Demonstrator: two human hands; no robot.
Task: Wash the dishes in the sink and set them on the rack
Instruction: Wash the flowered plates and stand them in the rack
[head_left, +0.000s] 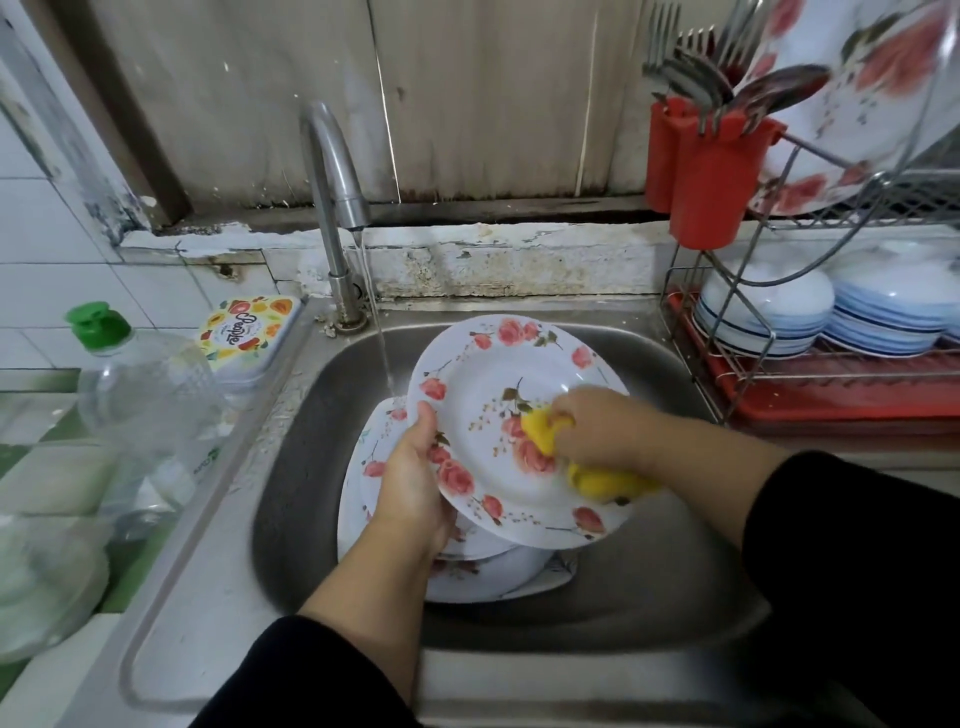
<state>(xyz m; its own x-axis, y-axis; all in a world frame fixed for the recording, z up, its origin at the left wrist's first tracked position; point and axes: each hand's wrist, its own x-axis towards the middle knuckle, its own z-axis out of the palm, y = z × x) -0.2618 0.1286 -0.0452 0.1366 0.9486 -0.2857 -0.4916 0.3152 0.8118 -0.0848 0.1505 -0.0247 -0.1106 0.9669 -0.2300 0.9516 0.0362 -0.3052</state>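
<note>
A round white plate with a pink rose pattern (498, 415) was held tilted over the stainless steel sink (649, 587), above a stack of similar flowered plates (483, 571) lying in the basin. The plate's left rim was gripped by the left hand (415, 478), thumb on the face and the fingers curled behind it. A yellow sponge (597, 480) was pressed against the plate's face by the right hand (597, 431), whose fingers were curled round it. Black sleeves (857, 545) covered both forearms.

A thin stream of water (382, 343) was running from the curved metal tap (332, 187), falling just left of the held plate onto the stack below.

On the worktop to the right stood a wire dish rack (727, 332) with a red tray beneath it. Stacked white bowls with blue rims (763, 306) were set upside down on its lower level, another rose-patterned plate (852, 93) stood on its upper level, and forks and spoons (701, 67) were kept in a red plastic cutlery holder (711, 182) hung on the rack's side.

On the worktop to the left a clear plastic bottle with a green cap (145, 395) and a fruit-printed tub (249, 332) were placed.
</note>
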